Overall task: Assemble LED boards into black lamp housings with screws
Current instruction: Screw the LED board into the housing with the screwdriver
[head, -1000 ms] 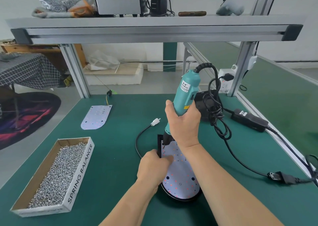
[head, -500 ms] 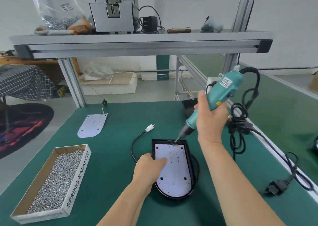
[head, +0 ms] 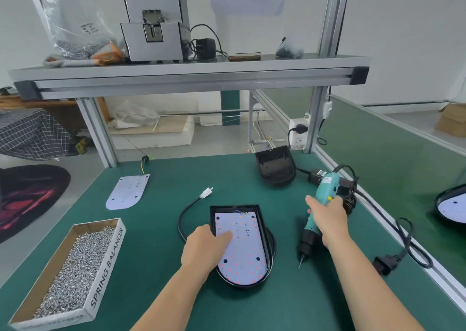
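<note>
LED board [head: 242, 250], pale and dotted with small red and orange points, lies face up inside a black housing [head: 234, 207] at the near centre of a green table [head: 156, 230]. The board fills most of the housing, square end far, rounded end near.

The left hand [head: 201, 251] rests on the board's left side. Its fingers lie fairly straight and together, with a fingertip [head: 228, 235] pressing the board; nothing is held.

The right hand [head: 327, 217] is to the right of the housing, apart from it. Its fingers are wrapped round a teal screwdriver [head: 326, 187]. The tool is tilted, its top leaning far and right and its bit [head: 300, 261] pointing down at the table. Whether the tip touches the table cannot be told. The tool's black cord [head: 403, 232] trails along the right edge to a plug [head: 383, 265] lying on the table.

A black cable [head: 185, 211] loops out from the housing's left side and ends in a white connector [head: 207, 193] farther back.

At near left stands a cardboard box [head: 108, 262], printed "SPRING BALANCER", heaped with silver screws [head: 70, 267]. Beyond it, at far left, a spare board [head: 127, 192] lies flat. At far right sits a second housing [head: 276, 169], with no board in it. A grey shelf [head: 189, 72] spans above the table's far edge.
</note>
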`<state>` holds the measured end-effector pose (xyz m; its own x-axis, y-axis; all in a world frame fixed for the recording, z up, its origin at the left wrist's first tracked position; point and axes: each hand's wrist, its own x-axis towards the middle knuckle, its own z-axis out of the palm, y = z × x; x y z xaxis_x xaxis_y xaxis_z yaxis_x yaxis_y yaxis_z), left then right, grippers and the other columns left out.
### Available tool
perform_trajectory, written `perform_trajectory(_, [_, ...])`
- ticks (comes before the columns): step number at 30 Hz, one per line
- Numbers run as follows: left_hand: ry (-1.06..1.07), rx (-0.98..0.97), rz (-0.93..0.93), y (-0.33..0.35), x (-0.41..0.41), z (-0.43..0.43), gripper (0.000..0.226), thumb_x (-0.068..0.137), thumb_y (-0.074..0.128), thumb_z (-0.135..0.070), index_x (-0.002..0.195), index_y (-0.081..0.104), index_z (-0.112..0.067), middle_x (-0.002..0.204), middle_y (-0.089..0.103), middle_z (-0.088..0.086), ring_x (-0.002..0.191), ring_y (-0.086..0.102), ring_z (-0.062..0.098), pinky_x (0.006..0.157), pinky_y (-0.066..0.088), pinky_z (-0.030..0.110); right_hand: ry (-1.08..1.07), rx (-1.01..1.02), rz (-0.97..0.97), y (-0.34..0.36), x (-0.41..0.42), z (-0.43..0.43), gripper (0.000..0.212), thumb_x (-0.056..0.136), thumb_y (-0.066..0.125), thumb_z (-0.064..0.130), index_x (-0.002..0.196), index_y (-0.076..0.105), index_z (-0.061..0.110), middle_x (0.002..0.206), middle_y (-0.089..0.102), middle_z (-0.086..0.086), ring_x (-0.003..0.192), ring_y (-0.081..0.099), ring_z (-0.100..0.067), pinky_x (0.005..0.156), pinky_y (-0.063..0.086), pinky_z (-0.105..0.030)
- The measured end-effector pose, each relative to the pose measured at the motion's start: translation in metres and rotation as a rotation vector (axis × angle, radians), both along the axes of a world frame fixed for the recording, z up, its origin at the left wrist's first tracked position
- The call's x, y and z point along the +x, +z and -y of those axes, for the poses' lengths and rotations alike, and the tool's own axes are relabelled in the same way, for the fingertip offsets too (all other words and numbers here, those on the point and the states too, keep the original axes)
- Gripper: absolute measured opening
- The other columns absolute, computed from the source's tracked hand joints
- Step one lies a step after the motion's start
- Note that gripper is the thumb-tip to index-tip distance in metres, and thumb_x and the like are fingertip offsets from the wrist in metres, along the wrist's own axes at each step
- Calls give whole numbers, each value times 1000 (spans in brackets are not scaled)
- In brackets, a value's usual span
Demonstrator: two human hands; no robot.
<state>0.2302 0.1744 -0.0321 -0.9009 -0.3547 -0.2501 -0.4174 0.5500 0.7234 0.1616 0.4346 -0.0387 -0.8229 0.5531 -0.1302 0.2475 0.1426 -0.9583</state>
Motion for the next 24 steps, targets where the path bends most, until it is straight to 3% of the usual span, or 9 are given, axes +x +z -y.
perform_trajectory(3, [-9,-208,-22,1,1,4,33,87,56,-43,72,49,-15,98,50,1,79,51,22,68,44,30,46,131,67,-5,4,-1,44,87,70,34,115,43,11,105,59,-9,87,57,-28,73,45,-38])
perform_trajectory(6, [-11,-383,-16,-1,1,7,28,92,50,-43,81,59,-19,127,39,1,116,38,26,98,39,37,70,246,46,-8,10,5,55,86,72,31,130,46,11,114,58,-10,85,54,-25,77,43,-36])
perform_trajectory(8, [3,-355,-2,-2,1,7,25,95,49,-43,89,60,-21,145,29,3,136,22,31,109,30,40,41,328,20,-8,15,9,65,85,75,27,140,46,8,127,51,-15,81,53,-23,76,39,-34])
perform_trajectory(10, [18,-306,16,-2,2,6,28,97,49,-43,98,62,-18,156,20,7,143,16,36,114,26,44,11,455,-18,-7,21,13,64,84,75,23,139,47,4,130,48,-18,104,52,-32,88,42,-40])
perform_trajectory(12, [22,-279,5,-1,2,5,30,99,49,-40,101,61,-13,157,18,12,138,24,39,111,31,43,6,608,-165,-1,31,21,57,85,75,16,135,51,1,131,49,-18,121,44,-35,104,37,-43])
perform_trajectory(15, [25,-217,-26,1,2,4,27,101,49,-34,95,54,-7,153,21,17,130,31,40,101,38,40,187,666,-339,10,50,45,48,91,69,15,135,52,2,127,54,-14,118,53,-32,104,42,-44])
perform_trajectory(19, [72,-47,-57,-1,-4,2,27,99,52,-24,96,55,3,122,35,17,81,53,34,79,52,39,495,689,-48,9,70,78,55,100,53,44,142,43,10,135,56,-10,125,54,-29,105,41,-37])
perform_trajectory(21, [111,75,-108,-2,-4,2,25,97,55,-19,77,48,-6,96,44,11,59,44,24,58,43,31,581,728,65,6,77,89,65,99,51,49,147,34,9,141,51,-10,132,49,-29,105,38,-37])
perform_trajectory(24, [158,241,-173,-6,0,4,23,94,57,-17,75,44,-15,72,47,-1,52,40,16,48,31,25,612,649,118,7,81,96,78,96,53,52,154,22,10,144,43,-8,135,41,-29,106,35,-36])
